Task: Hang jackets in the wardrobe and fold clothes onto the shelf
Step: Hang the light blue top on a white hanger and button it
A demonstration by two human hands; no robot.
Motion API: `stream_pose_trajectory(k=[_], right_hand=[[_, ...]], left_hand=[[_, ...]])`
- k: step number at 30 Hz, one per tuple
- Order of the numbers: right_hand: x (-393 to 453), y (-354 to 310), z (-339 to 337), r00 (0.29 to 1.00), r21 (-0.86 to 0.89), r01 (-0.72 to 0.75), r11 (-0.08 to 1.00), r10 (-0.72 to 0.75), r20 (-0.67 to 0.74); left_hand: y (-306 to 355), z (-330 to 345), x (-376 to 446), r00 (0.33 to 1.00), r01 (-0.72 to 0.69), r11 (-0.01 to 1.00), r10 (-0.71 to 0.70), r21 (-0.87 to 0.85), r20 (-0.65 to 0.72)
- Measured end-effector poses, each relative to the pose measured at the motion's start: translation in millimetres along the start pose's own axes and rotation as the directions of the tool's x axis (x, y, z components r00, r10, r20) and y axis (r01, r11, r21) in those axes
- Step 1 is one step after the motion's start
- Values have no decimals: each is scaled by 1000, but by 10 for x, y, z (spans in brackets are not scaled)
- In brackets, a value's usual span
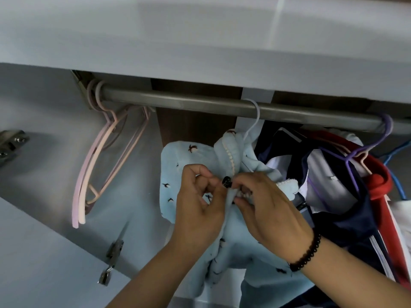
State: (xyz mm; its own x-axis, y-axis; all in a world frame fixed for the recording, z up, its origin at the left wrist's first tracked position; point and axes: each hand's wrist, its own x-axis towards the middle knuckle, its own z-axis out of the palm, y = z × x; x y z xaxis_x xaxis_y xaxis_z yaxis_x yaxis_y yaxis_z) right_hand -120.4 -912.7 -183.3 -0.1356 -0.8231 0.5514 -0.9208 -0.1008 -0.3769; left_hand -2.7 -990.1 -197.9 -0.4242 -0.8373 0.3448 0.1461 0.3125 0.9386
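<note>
I am standing at the pale grey wardrobe (200,41), looking up under its top panel, where the long grey metal rail (178,103) is running from the left wall to the right edge. The soft light-blue fleece jacket printed with small dark birds (178,165) is hanging near the middle of that rail on a thin white hanger (255,116), and I am working at its front opening. Just beside it on the right, a crowded bunch of navy, white and red garments (347,174) is hanging on purple and pink hangers, touching the blue jacket's right shoulder. At the rail's left end, two empty pale pink plastic hangers (100,161) are dangling against the side wall. My left hand (200,203) is pinching the left front edge of the jacket, and my right hand (266,205), with a black bead bracelet (307,252) at the wrist, is pinching the right edge near the small black button (226,181). To do this well, I judge I should be keeping both edges level and pulling lightly, so the hanger is not slipping off the rail. Open room is lying to the left, between the jacket and the pink hangers; the right side is tight.
</note>
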Motion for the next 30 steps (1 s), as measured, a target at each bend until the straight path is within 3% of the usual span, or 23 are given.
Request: stream_pose_trajectory(k=[5, 8, 12, 18, 22, 30], right_hand=[[-15, 1, 61, 998, -8, -36, 999, 35, -49], [-55, 55, 109, 991, -85, 115, 990, -120, -55], [-83, 149, 95, 907, -185, 387, 903, -409, -101], [-83, 194, 166, 900, -266, 359, 894, -408, -155], [-58, 232, 106, 867, -215, 441, 872, -475, -148], [107, 311, -67, 767, -243, 604, 759, -636, -83]], left_hand=[[-27, 29, -32, 998, -10, 1000, 9, -10, -63], [-21, 27, -35, 999, 2, 999, -4, -42, -45], [-44, 28, 25, 992, 122, 986, -123, -115, 6], [-7, -38, 165, 971, 226, 970, -217, -88, 102], [40, -62, 210, 959, 248, 964, -231, -92, 163], [62, -98, 296, 844, 521, 806, -438, -282, 309]])
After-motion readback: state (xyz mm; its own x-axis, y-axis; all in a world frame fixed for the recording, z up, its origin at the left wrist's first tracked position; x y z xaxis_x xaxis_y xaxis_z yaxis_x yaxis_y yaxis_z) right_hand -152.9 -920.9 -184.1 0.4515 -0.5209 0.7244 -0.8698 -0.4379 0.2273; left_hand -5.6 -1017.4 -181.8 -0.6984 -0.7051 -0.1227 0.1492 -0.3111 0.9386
